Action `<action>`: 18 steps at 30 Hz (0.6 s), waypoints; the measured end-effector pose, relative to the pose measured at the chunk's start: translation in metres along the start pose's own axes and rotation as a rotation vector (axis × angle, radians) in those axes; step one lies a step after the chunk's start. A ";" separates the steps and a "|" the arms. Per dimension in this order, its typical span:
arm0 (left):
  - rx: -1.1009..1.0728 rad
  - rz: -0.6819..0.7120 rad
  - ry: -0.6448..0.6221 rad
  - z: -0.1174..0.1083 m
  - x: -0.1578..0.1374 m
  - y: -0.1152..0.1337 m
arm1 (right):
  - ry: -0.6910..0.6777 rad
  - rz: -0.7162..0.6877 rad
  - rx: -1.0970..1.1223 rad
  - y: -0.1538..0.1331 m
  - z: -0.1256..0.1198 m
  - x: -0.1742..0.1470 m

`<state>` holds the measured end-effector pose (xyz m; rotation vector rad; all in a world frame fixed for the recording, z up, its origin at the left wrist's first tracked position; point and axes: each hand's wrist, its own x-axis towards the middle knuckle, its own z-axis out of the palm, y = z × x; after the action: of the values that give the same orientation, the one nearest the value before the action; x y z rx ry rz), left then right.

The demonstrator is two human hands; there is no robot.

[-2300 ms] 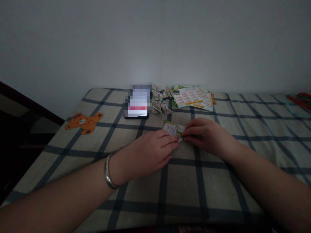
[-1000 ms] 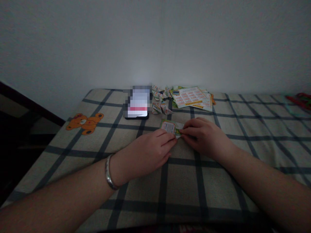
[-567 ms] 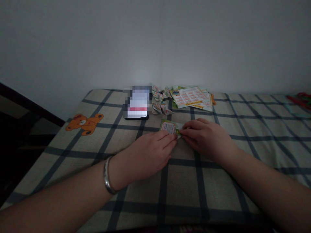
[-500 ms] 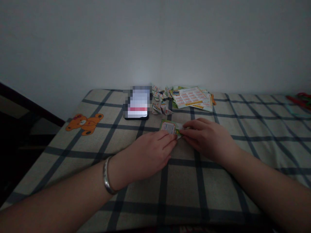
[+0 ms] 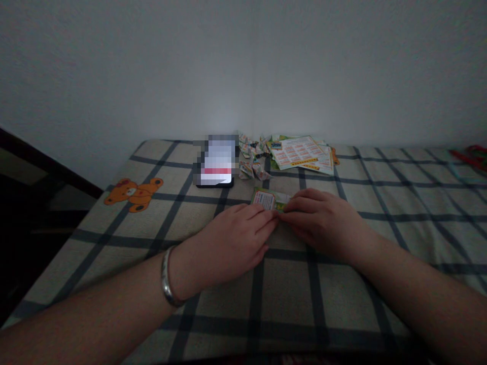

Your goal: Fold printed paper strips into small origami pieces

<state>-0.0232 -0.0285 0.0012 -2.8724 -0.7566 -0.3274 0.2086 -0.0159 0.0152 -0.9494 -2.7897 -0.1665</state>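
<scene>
A small folded piece of printed paper (image 5: 265, 198), green with a white text panel, lies on the checked cloth between my hands. My left hand (image 5: 243, 238), with a silver bangle at the wrist, presses its closed fingers on the paper's near left edge. From the other side my right hand (image 5: 321, 218) pinches the right part of the paper, its fingertips almost meeting those of the left. Both hands cover part of the paper, so its near edge is hidden.
Beyond the hands lies a phone (image 5: 216, 162) with a lit, blurred screen. Several folded paper pieces (image 5: 253, 170) sit beside it, then a stack of printed sheets (image 5: 300, 153) against the wall. An orange bear picture (image 5: 133, 193) is at the left; a red item (image 5: 477, 154) at far right.
My right hand has shifted slightly left and nearer, its fingertips now closer to my left fingers. More of the paper's far right part shows. My left hand has barely moved.
</scene>
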 end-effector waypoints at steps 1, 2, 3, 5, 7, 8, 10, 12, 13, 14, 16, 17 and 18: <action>0.000 -0.004 -0.007 0.000 0.000 0.000 | -0.005 -0.005 0.001 0.001 0.000 0.000; -0.001 -0.005 -0.009 0.000 0.000 0.000 | -0.010 -0.006 0.004 0.001 0.000 0.000; -0.001 -0.007 -0.011 0.000 0.000 0.000 | -0.016 -0.005 0.008 0.001 0.000 0.000; 0.001 -0.007 -0.017 -0.001 0.000 0.000 | -0.025 0.002 0.008 0.001 -0.001 0.001; 0.008 -0.004 -0.018 -0.001 0.000 0.000 | -0.034 0.003 -0.005 0.000 -0.001 0.001; 0.012 -0.004 -0.017 -0.002 0.000 0.000 | -0.038 -0.002 -0.012 0.000 -0.002 0.002; 0.016 -0.006 -0.019 -0.003 0.001 0.001 | -0.043 -0.010 -0.017 0.000 -0.002 0.003; 0.016 -0.015 -0.035 -0.004 0.001 0.003 | -0.048 -0.016 -0.014 -0.001 -0.002 0.004; 0.014 -0.021 -0.042 -0.004 0.001 0.003 | -0.052 -0.014 -0.014 -0.001 -0.002 0.004; 0.011 -0.026 -0.047 -0.004 0.001 0.004 | -0.055 -0.011 -0.018 -0.002 -0.002 0.005; 0.003 -0.031 -0.043 -0.005 0.001 0.004 | -0.060 -0.003 -0.031 -0.003 -0.003 0.005; -0.001 -0.030 -0.037 -0.005 0.001 0.003 | -0.062 0.001 -0.038 -0.003 -0.003 0.005; -0.006 -0.030 -0.036 -0.005 0.001 0.003 | -0.062 0.003 -0.044 -0.003 -0.004 0.005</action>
<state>-0.0218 -0.0317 0.0061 -2.8826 -0.8063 -0.2833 0.2031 -0.0159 0.0202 -0.9860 -2.8521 -0.2021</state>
